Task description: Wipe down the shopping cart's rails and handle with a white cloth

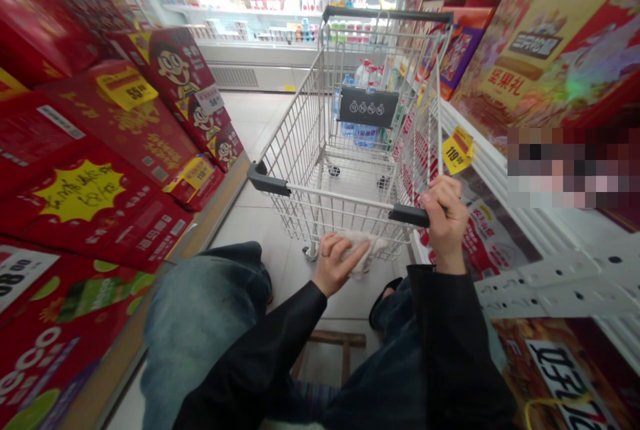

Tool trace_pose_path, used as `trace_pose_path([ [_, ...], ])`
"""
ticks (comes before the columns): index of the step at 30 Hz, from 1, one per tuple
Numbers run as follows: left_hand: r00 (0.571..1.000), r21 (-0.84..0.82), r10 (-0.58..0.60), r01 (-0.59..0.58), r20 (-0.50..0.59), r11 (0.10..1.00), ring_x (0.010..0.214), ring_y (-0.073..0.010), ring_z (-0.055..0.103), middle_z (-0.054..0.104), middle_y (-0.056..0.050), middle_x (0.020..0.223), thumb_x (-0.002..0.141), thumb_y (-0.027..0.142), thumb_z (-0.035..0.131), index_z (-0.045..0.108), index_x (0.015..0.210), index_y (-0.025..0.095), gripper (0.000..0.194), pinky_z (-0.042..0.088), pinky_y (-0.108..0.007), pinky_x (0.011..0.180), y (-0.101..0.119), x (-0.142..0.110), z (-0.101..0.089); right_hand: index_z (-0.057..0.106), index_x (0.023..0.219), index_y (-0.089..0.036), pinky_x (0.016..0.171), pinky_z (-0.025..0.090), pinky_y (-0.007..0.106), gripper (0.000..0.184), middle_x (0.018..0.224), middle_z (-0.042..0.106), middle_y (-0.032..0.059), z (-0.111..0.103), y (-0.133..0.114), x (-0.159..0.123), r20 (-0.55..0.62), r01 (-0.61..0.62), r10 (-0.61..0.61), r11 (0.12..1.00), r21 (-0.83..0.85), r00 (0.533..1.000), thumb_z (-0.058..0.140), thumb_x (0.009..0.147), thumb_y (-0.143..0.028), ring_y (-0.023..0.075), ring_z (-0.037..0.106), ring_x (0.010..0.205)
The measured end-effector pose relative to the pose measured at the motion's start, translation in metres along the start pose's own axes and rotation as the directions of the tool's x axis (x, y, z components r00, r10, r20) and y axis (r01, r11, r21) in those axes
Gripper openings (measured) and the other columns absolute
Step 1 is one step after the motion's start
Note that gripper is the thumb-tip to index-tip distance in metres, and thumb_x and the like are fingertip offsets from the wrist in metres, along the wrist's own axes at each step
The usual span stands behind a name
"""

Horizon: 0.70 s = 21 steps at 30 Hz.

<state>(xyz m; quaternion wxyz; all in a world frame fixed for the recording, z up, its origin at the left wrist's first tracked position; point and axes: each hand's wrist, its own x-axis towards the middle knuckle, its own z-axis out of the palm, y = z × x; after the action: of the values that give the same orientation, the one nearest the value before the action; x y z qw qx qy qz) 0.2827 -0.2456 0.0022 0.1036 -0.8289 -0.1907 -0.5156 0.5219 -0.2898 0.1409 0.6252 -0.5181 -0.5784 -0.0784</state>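
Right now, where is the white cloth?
In the head view, the crumpled white cloth lies under the person's left hand, at lower centre, just below the shopping cart's handle.

A silver wire shopping cart [300,143] stood just in front of the person. The right hand [445,223] held its black plastic grip [409,215]. The left hand [337,265] pressed a soft white cloth [363,248] against the cart's back.

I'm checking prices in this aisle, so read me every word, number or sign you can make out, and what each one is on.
"55" on the left yellow price tag.
"119" on the right yellow price tag.
"坚果礼" on the gift box at upper right.
All other print is too small, blurred or skewed to read.
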Motion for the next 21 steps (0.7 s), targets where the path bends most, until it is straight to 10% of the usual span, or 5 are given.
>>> trace_pose_path([
  [8, 0.942, 0.022, -0.122, 0.135, -0.312, 0.991, 0.117, -0.0278, 0.054, 0.05, -0.009, 0.115, 0.096, 0.037, 0.076, 0.069, 0.144, 0.033, 0.048, 0.053, -0.045, 0.105, -0.005, 0.091, -0.04, 0.047, 0.061, -0.026, 0.095, 0.046, 0.048, 0.032, 0.064, 0.05, 0.0012, -0.001, -0.001, -0.001, -0.039, -0.003, 0.003, 1.0, 0.003, 0.999, 0.059, 0.09, -0.029, 0.0274, 0.058, 0.1],
  [21, 0.996, -0.065, -0.088, 0.086, -0.027, 0.994, 0.112, -0.0266, 0.053, 0.053, -0.01, 0.11, 0.089, 0.02, 0.08, 0.073, 0.135, 0.025, 0.046, 0.052, -0.045, 0.104, -0.004, 0.022, -0.017, 0.049, 0.061, -0.024, 0.093, 0.045, 0.046, 0.033, 0.067, 0.053, 0.0008, -0.002, 0.003, -0.002, -0.045, 0.034, -0.033, 0.999, 0.021, 0.998, 0.061, 0.091, -0.026, 0.0258, 0.058, 0.1],
])
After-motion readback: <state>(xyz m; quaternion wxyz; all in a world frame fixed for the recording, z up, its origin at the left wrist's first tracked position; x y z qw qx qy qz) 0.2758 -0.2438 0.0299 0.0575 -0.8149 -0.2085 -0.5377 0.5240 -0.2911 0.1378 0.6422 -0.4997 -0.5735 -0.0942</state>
